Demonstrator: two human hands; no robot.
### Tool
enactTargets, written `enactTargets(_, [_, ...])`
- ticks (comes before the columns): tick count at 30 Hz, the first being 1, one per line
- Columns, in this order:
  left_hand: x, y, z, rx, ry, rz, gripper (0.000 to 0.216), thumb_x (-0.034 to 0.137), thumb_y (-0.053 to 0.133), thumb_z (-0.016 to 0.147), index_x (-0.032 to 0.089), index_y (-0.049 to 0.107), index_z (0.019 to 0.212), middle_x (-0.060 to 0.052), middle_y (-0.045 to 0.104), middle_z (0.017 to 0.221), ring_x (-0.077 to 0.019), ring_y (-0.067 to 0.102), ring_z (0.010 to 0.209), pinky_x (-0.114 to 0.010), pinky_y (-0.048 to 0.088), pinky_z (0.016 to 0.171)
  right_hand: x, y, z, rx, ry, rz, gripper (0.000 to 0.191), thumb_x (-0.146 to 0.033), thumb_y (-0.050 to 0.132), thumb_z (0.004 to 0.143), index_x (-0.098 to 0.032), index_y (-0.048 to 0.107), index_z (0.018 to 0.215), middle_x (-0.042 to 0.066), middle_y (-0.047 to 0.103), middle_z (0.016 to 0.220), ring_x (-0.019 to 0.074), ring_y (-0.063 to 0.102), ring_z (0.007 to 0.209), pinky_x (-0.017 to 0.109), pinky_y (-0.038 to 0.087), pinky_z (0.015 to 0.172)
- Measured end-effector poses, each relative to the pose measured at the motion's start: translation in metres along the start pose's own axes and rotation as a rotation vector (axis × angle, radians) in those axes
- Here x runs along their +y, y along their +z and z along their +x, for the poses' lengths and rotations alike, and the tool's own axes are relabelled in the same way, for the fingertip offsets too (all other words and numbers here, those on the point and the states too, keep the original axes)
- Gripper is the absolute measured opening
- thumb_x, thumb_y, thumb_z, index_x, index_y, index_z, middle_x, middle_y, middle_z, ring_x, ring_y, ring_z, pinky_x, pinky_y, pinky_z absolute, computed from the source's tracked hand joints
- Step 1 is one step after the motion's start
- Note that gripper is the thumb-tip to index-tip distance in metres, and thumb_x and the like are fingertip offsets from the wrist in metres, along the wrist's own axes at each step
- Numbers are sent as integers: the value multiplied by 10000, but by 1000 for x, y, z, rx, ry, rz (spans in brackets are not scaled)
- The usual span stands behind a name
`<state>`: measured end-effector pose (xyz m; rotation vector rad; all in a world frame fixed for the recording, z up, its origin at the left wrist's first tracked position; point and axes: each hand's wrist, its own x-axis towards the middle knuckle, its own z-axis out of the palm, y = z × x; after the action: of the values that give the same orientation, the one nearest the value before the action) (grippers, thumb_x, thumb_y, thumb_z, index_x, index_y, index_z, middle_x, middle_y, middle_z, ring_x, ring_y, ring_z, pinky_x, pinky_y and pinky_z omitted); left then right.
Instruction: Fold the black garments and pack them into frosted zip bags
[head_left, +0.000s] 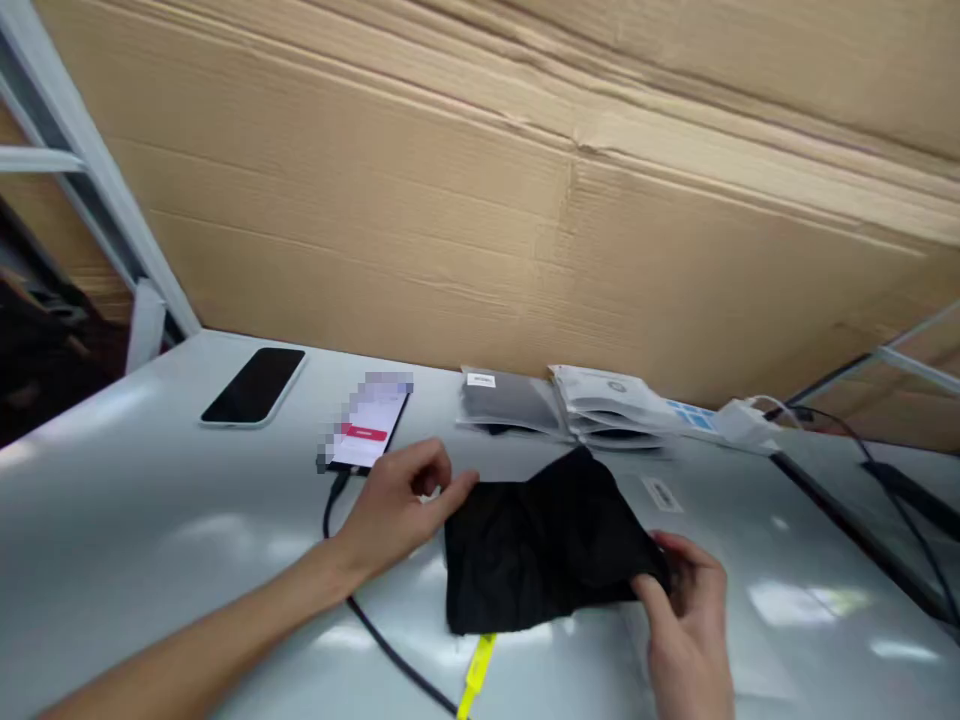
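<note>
A folded piece of black cloth point(547, 540), its exact kind unclear, lies over the white tabletop with its right part raised. My left hand point(401, 510) is closed at its upper left corner, thumb stretched along the edge and the other fingers curled. At the lower right corner, my right hand point(686, 610) pinches the fabric between thumb and fingers. A clear plastic bag point(742, 650) with a small white label point(661, 494) lies flat partly beneath the cloth and right hand. Below the cloth's lower edge shows a yellow tag point(478, 672) on a black cable point(397, 660).
Behind the cloth lie a bagged dark item point(510, 402) and a stack of plastic packets point(615, 400). A lit phone point(367, 425) with the cable plugged in and a dark-screened phone point(253, 387) are at left. A white charger point(745, 422) sits at right, before a cardboard wall point(450, 200).
</note>
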<state>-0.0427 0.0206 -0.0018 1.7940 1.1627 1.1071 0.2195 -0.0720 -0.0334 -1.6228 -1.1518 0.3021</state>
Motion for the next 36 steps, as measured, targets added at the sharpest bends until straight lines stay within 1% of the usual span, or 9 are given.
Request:
enactTargets(4, [2,7,-10,-183,444,250,116,304,610,855,197,624,812,-40,624,823,-185,550,806,-320,444,723,5,-25,-7,147,-32,-106,400,-458,614,806,-224,498,1109,100,562,1125,273,576,976,422,457,839])
enactTargets(8, [-4,16,-14,-485,447,439,295,348,728,784,220,661,1042,-64,646,1063,-236,584,983,-373,478,867,-3,-15,-2,-33,-381,-366,337,-401,614,816,-234,591,1108,100,616,1103,311,561,1036,465,418,875])
enactTargets(11, [-8,12,-10,-565,363,480,306,298,750,770,210,660,1049,-52,637,1074,-230,586,1011,-354,479,900,-3,-3,11,-268,-516,-482,252,-329,617,801,-279,669,1043,64,685,1051,300,589,1002,462,399,866])
enactTargets(13, [-8,4,-6,-579,309,481,293,276,743,773,207,654,1043,-41,634,1066,-225,578,1025,-339,476,906,0,-3,23,-306,-459,-459,158,-324,578,804,-263,691,896,43,711,891,273,620,887,446,404,833])
enactTargets(16, [-7,-10,0,-592,237,497,264,252,734,766,215,655,1015,-27,631,1056,-224,573,1038,-332,469,917,11,-19,43,-109,-232,-400,207,-417,552,765,-222,621,761,42,652,724,250,599,735,410,432,739])
enactTargets(23, [-6,-32,7,-585,77,509,340,193,671,754,232,629,1089,-31,617,1098,-223,589,1049,-289,477,870,25,-68,54,124,48,-397,524,-590,564,690,-187,563,1025,70,602,863,265,582,789,342,446,578])
enactTargets(25, [-7,-33,8,-583,63,509,366,198,659,754,235,616,1115,-34,616,1112,-226,591,1044,-294,479,867,21,-69,41,80,27,-436,490,-597,551,729,-199,594,1012,87,629,896,275,606,827,320,445,540])
enactTargets(30, [-14,-28,11,-544,123,528,73,226,558,843,215,608,896,-40,620,1006,-219,588,1008,-292,487,822,30,-64,18,-273,-176,-508,283,-475,518,837,-246,670,769,48,690,787,229,644,762,314,507,651])
enactTargets(36, [-8,-27,14,-427,269,442,89,165,508,853,216,580,856,-30,643,951,-226,527,1124,-343,446,953,64,-87,38,-285,-66,-570,298,-492,513,801,-241,609,671,-4,609,553,196,594,512,300,484,509])
